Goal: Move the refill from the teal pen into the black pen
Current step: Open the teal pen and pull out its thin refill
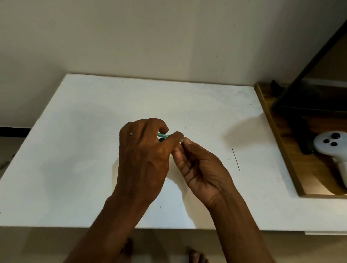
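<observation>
My left hand (pixel 144 159) is closed around the teal pen (pixel 162 135), of which only a short teal stretch shows between the fingers. A small dark bit (pixel 161 139) peeks out just under it; I cannot tell whether it belongs to the black pen. My right hand (pixel 199 166) meets the left hand at the fingertips and pinches the right end of the teal pen (pixel 183 140). Both hands hover over the middle of the white table (pixel 77 137). A thin dark refill-like line (pixel 236 159) lies on the table to the right.
A wooden tray (pixel 281 145) sits at the table's right edge with a white handheld controller (pixel 338 157) and a black stand on it. The table's front edge runs near the bottom, with bare feet (pixel 196 260) on the floor below. A wall stands behind.
</observation>
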